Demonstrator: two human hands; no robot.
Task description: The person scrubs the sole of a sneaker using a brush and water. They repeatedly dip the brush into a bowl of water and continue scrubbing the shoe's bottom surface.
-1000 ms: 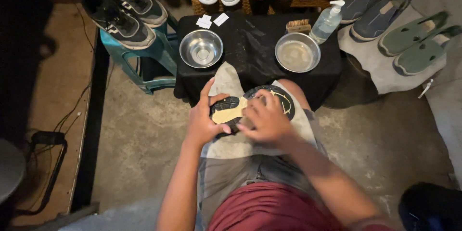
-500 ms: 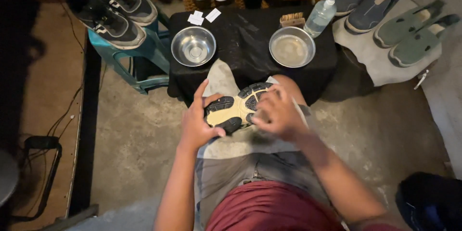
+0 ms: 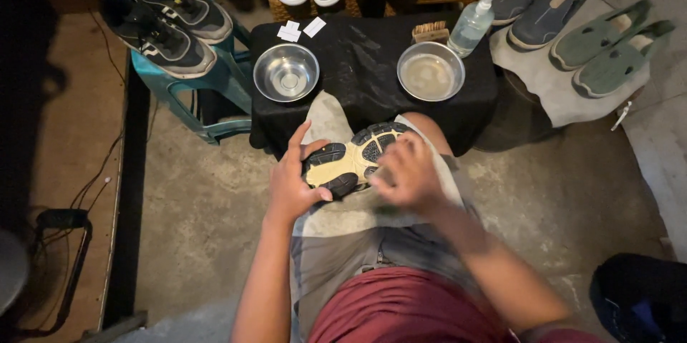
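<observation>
A shoe [image 3: 354,157] lies sole-up on my lap, its tread black and tan. My left hand [image 3: 293,185] grips its heel end, thumb on the sole. My right hand [image 3: 408,175] rests on the toe end of the sole with curled fingers. It is blurred by motion, so whatever it may hold is hidden. A grey cloth [image 3: 325,110] is spread over my knees under the shoe.
A low black-covered table [image 3: 358,50] in front bears two steel bowls [image 3: 286,71] [image 3: 431,71], a small brush [image 3: 431,30] and a pump bottle [image 3: 474,25]. Black sneakers [image 3: 164,25] sit on a teal stool [image 3: 215,92] at left. Green slip-ons [image 3: 608,46] lie at right.
My right hand has shifted slightly along the sole and is blurred now. My left hand keeps its grip on the heel. The view has tilted a little.
</observation>
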